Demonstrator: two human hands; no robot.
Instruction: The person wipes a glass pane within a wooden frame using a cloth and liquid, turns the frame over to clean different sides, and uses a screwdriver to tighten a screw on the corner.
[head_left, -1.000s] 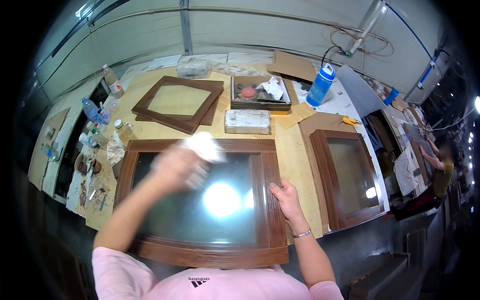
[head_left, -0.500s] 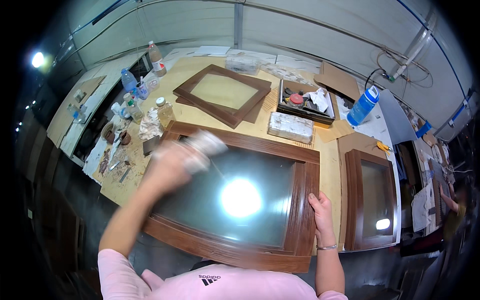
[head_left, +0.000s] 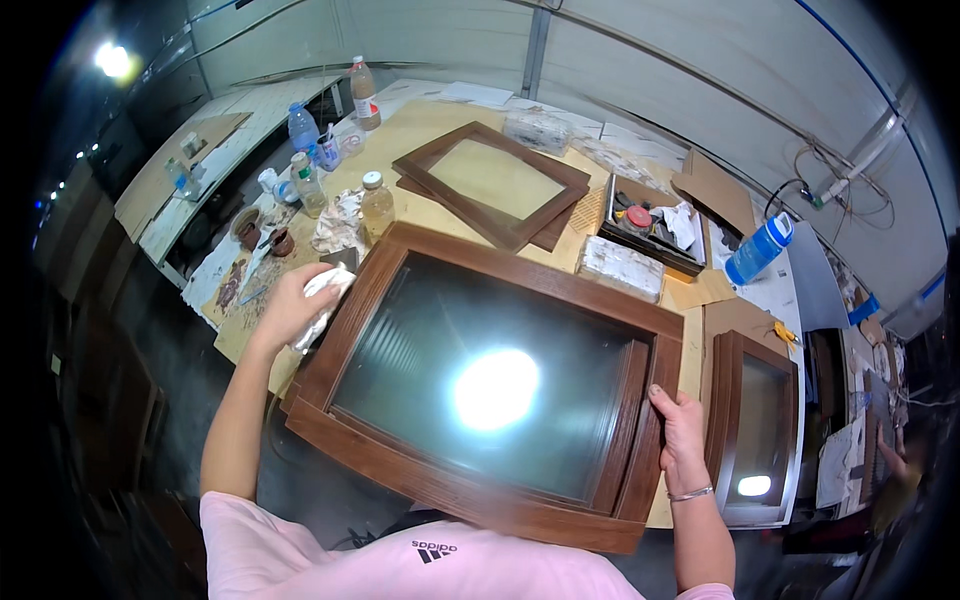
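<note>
A large brown wooden frame (head_left: 520, 275) with a glossy dark glass pane lies flat on the workbench in front of me. My left hand (head_left: 292, 305) grips a crumpled white cloth (head_left: 325, 295) and presses it against the frame's left rail. On the frame's right rail rests my right hand (head_left: 678, 425), fingers curled over the outer edge, a thin bracelet on the wrist. A bright lamp reflection sits in the middle of the glass.
A smaller empty wooden frame (head_left: 490, 183) lies behind the big one, another glazed frame (head_left: 755, 430) to the right. Several bottles (head_left: 376, 205) and small jars stand at the left, a black tray (head_left: 655, 225) of rags, a white block (head_left: 622, 268) and a blue bottle (head_left: 757, 250) at the back right.
My left hand with the cloth has swept from the glass's upper part out to the frame's left rail. My right hand has kept its grip on the right rail. The view turned left.
</note>
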